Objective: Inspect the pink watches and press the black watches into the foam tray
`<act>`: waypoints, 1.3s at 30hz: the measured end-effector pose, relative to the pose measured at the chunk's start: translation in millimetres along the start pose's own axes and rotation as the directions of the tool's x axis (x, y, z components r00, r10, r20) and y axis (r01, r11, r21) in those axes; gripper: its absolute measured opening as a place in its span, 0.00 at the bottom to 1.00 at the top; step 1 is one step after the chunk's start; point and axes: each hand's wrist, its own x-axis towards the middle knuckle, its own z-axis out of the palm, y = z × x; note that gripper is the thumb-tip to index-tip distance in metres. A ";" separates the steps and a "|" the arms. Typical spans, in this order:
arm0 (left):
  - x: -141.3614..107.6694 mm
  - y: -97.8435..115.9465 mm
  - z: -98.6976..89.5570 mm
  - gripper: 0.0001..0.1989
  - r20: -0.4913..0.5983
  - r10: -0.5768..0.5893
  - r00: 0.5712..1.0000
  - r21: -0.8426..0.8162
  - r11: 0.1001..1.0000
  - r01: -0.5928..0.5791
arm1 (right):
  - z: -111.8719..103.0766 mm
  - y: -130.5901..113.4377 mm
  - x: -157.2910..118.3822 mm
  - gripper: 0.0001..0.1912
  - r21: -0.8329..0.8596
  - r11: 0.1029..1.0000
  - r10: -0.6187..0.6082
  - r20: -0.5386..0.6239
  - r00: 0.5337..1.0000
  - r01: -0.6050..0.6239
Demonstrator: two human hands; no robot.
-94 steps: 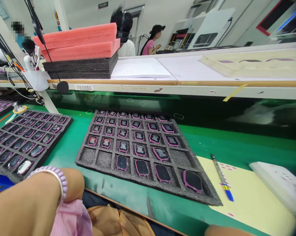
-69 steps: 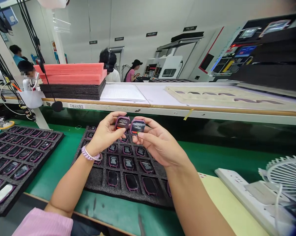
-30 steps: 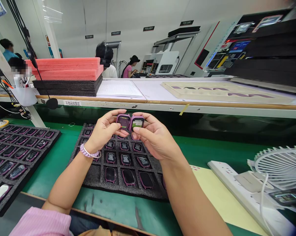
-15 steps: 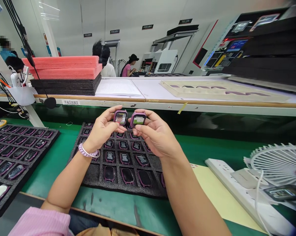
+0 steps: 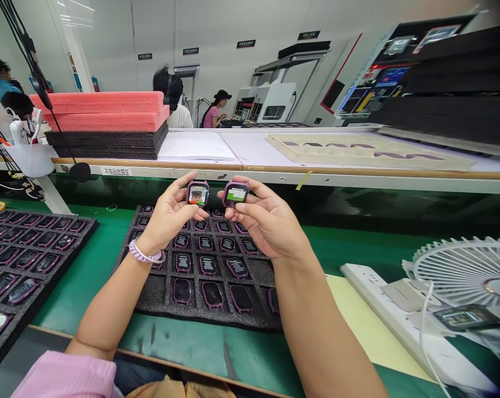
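Pinched in my left hand [image 5: 170,213] is a purple-framed smartwatch without a strap [image 5: 197,194], its screen lit and turned toward me. My right hand [image 5: 270,218] grips a second smartwatch [image 5: 235,194] of the same kind, with white and green on its lit screen. The two watches are side by side with a small gap, raised above a black foam tray [image 5: 152,290]. In the tray's pockets lie several more watches [image 5: 208,265], some showing white text, the front ones dark. My forearms and hands hide parts of the tray.
A second foam tray of watches [image 5: 79,237] lies to the left. To the right are a power strip [image 5: 370,293], a white fan [image 5: 461,271] and yellow paper [image 5: 353,318]. The shelf ahead bears red foam blocks [image 5: 104,110] and a pale tray [image 5: 358,152]. Other people work beyond.
The watches have moved slightly apart, and the right one is tilted a little differently. Both stay gripped. The whole view has shifted slightly.
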 end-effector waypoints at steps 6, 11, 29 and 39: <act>-0.3 1.0 1.0 0.33 0.001 0.018 1.000 -0.018 1.000 -0.018 | 0.1 1.3 0.4 0.28 -0.026 0.999 -0.024 -0.006 1.000 0.024; 0.0 0.5 1.2 0.32 0.018 0.028 0.999 -0.013 1.000 -0.027 | -0.1 5.4 1.8 0.28 -0.013 0.999 -0.037 -0.031 0.999 0.036; -0.1 -1.3 -1.8 0.30 0.037 0.056 0.998 0.027 0.998 -0.057 | 3.7 3.9 0.0 0.27 -0.015 0.998 -0.069 -0.016 0.997 0.069; 0.1 -2.4 0.0 0.29 -0.006 0.110 0.994 0.055 0.993 -0.109 | 5.6 0.4 -2.0 0.29 -0.083 0.994 -0.074 0.007 0.997 0.074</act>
